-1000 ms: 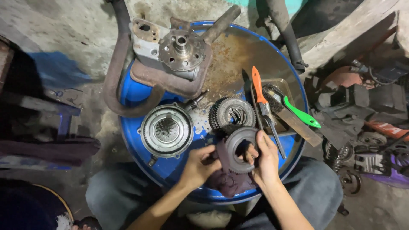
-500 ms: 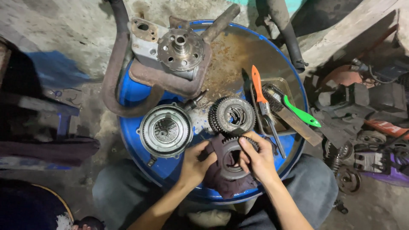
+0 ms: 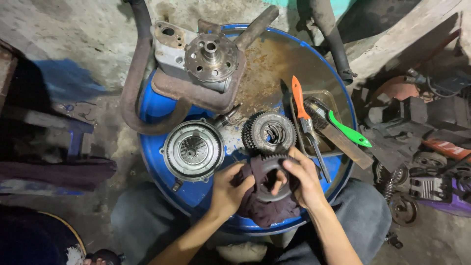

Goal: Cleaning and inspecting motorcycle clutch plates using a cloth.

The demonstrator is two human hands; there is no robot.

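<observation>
In front of me stands a blue drum (image 3: 152, 105). At the upper middle of the frame a rusty hub (image 3: 211, 56) rests on it, a round metal basket (image 3: 193, 150) lies centre-left, and at right a tray (image 3: 329, 98) holds an orange-handled tool (image 3: 300, 98) and a green-handled brush (image 3: 343, 128).
</observation>
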